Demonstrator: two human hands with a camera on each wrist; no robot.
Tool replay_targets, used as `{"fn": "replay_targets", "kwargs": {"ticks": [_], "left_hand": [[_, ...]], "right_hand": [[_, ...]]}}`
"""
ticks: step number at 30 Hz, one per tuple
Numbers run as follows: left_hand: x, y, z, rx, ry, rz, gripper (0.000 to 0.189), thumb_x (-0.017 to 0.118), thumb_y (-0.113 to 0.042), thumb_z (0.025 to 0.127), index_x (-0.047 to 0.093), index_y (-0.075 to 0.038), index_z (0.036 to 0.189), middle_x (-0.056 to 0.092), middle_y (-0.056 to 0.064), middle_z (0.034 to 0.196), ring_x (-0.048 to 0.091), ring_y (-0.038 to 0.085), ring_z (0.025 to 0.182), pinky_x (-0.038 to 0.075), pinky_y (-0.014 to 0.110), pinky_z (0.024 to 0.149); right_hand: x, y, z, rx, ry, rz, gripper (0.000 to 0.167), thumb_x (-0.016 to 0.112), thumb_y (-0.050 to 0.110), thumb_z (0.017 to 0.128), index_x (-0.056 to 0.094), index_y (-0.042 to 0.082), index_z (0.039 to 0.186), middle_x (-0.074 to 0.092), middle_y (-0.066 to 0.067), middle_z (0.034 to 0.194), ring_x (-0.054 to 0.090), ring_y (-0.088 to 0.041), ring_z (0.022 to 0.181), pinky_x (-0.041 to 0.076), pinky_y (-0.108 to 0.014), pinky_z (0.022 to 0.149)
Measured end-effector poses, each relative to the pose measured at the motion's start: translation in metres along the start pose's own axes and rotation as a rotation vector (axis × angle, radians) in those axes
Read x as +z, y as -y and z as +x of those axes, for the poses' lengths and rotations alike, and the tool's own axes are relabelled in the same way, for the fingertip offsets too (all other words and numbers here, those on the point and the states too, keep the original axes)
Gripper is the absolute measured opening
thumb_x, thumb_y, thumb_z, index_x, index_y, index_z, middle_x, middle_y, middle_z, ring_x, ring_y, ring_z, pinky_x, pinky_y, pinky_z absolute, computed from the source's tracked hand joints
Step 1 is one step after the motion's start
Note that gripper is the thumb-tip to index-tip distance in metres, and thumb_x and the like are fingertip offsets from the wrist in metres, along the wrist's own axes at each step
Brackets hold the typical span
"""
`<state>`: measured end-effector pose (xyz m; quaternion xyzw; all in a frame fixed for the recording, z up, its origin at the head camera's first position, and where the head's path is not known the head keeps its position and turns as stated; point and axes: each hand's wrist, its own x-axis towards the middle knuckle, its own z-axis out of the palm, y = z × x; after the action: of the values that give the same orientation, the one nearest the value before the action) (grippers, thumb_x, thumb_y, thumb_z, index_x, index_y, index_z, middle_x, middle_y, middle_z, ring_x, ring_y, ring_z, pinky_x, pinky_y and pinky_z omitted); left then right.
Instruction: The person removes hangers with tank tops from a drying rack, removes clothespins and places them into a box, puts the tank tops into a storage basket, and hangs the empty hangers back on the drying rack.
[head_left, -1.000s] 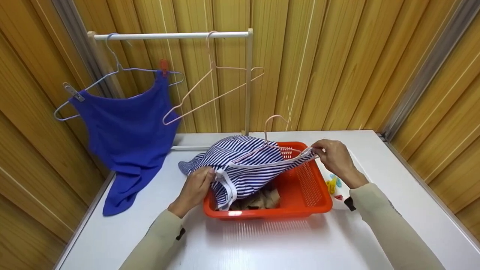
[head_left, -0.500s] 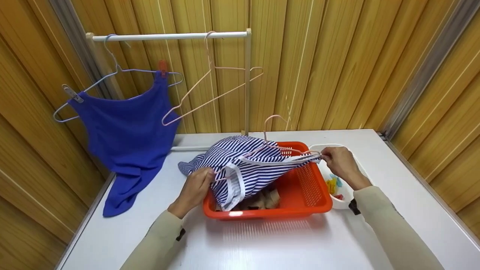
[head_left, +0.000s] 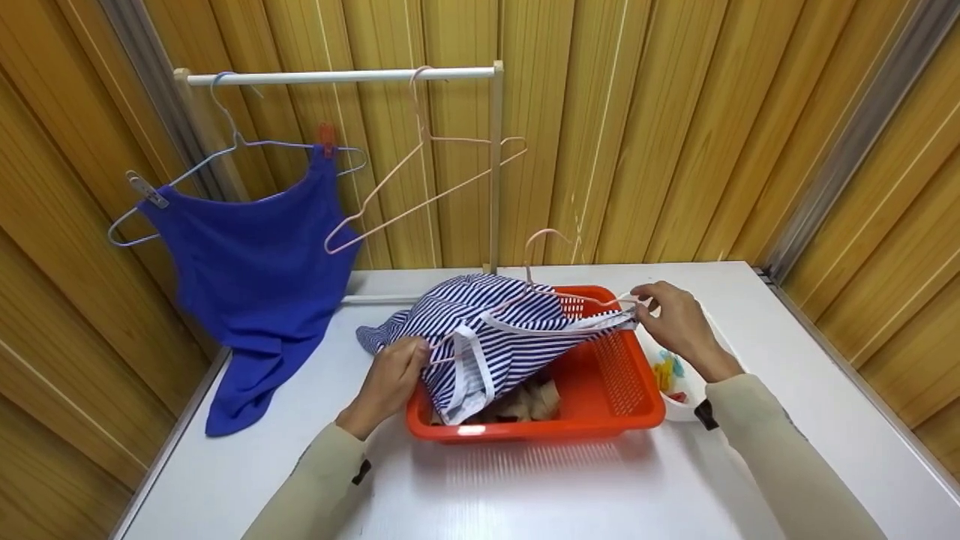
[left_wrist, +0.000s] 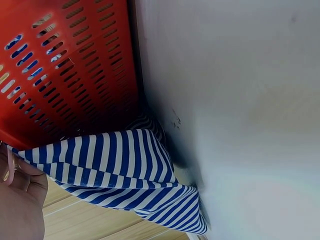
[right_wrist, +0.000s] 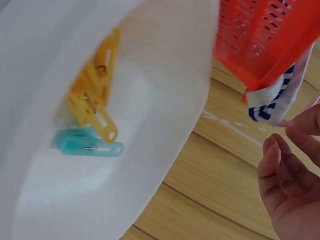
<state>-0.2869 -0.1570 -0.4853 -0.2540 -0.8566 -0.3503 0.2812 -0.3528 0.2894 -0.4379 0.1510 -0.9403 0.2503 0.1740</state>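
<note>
A blue-and-white striped sleeveless top point(head_left: 517, 345) lies over the red basket point(head_left: 600, 426), its far end spilling onto the table to the left. A pink wire hanger point(head_left: 529, 262) runs inside its neckline, hook pointing up. My left hand point(head_left: 386, 382) grips the hanger's left end, which comes out through a white-edged armhole; in the left wrist view, striped cloth point(left_wrist: 115, 160) hangs beside that hand. At the hanger's right end, my right hand point(head_left: 679, 326) pinches the white-edged strap point(right_wrist: 272, 107) between thumb and fingertip, its other fingers partly bent.
A white tub point(head_left: 682, 411) right of the basket holds yellow clothespins point(right_wrist: 92, 97), a teal one point(right_wrist: 87, 142) and a red one. Behind stands a rack point(head_left: 337, 76) with a clipped blue top point(head_left: 259, 262) and a bare pink hanger point(head_left: 420, 199). Brown cloth point(head_left: 532, 401) lies in the basket.
My right hand drew the strap rightward over the hanger's end, then shifted slightly back with its fingertips spread wider. The armhole near my left hand opened, exposing the hanger's left arm.
</note>
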Motion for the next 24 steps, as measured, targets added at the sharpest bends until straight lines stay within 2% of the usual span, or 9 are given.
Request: {"fn": "replay_targets", "kwargs": {"ticks": [3, 7, 10, 15, 18, 21, 24], "left_hand": [[0.0, -0.001, 0.0, 0.004, -0.009, 0.004, 0.027, 0.052, -0.008, 0.1, 0.052, -0.011, 0.073, 0.054, 0.001, 0.074, 0.052, 0.013, 0.072, 0.044, 0.029, 0.067], [0.001, -0.003, 0.0, 0.026, -0.017, 0.011, 0.026, 0.053, -0.008, 0.099, 0.052, -0.01, 0.073, 0.057, 0.003, 0.076, 0.056, 0.015, 0.074, 0.046, 0.031, 0.069], [0.001, -0.004, 0.001, 0.03, -0.018, 0.013, 0.026, 0.053, -0.009, 0.099, 0.052, -0.01, 0.074, 0.057, 0.004, 0.077, 0.056, 0.015, 0.075, 0.046, 0.031, 0.069], [0.001, -0.003, 0.0, 0.001, -0.018, 0.002, 0.027, 0.052, -0.009, 0.1, 0.05, -0.011, 0.073, 0.054, 0.001, 0.076, 0.052, 0.012, 0.074, 0.044, 0.03, 0.068], [-0.001, -0.004, 0.0, -0.018, 0.004, 0.003, 0.029, 0.052, -0.011, 0.1, 0.049, -0.012, 0.072, 0.049, -0.002, 0.073, 0.047, 0.011, 0.07, 0.041, 0.028, 0.066], [-0.008, -0.007, 0.003, -0.062, 0.056, 0.019, 0.029, 0.051, -0.016, 0.102, 0.049, -0.012, 0.073, 0.044, -0.003, 0.071, 0.044, 0.011, 0.068, 0.039, 0.027, 0.066], [-0.017, -0.014, 0.009, -0.113, 0.106, 0.043, 0.022, 0.052, -0.02, 0.102, 0.059, -0.011, 0.083, 0.054, -0.002, 0.076, 0.052, 0.013, 0.073, 0.045, 0.03, 0.071]], "right_hand": [[0.001, 0.006, 0.002, -0.066, 0.003, -0.02, 0.02, 0.064, 0.012, 0.092, 0.07, 0.002, 0.109, 0.069, -0.016, 0.098, 0.064, -0.032, 0.087, 0.051, -0.049, 0.075], [0.0, 0.01, 0.006, -0.126, 0.005, -0.102, 0.012, 0.065, 0.008, 0.091, 0.073, 0.0, 0.097, 0.068, -0.015, 0.089, 0.064, -0.029, 0.078, 0.052, -0.047, 0.071], [-0.004, 0.013, 0.008, -0.135, 0.01, -0.154, 0.013, 0.063, 0.008, 0.093, 0.072, 0.0, 0.092, 0.066, -0.014, 0.082, 0.06, -0.024, 0.069, 0.051, -0.043, 0.064], [-0.013, 0.018, 0.009, -0.127, 0.062, -0.161, 0.019, 0.058, 0.012, 0.098, 0.071, -0.001, 0.096, 0.067, -0.013, 0.079, 0.055, -0.019, 0.064, 0.045, -0.035, 0.059], [-0.014, 0.018, 0.006, -0.118, 0.08, -0.157, 0.019, 0.058, 0.012, 0.098, 0.072, -0.002, 0.099, 0.07, -0.014, 0.082, 0.054, -0.018, 0.064, 0.045, -0.033, 0.059], [-0.013, 0.016, 0.002, -0.104, 0.102, -0.148, 0.018, 0.059, 0.011, 0.098, 0.073, 0.0, 0.1, 0.071, -0.012, 0.083, 0.053, -0.017, 0.063, 0.043, -0.03, 0.058], [-0.011, 0.013, -0.002, -0.107, 0.119, -0.136, 0.016, 0.06, 0.009, 0.097, 0.074, 0.001, 0.098, 0.072, -0.011, 0.083, 0.052, -0.015, 0.062, 0.041, -0.028, 0.057]]}}
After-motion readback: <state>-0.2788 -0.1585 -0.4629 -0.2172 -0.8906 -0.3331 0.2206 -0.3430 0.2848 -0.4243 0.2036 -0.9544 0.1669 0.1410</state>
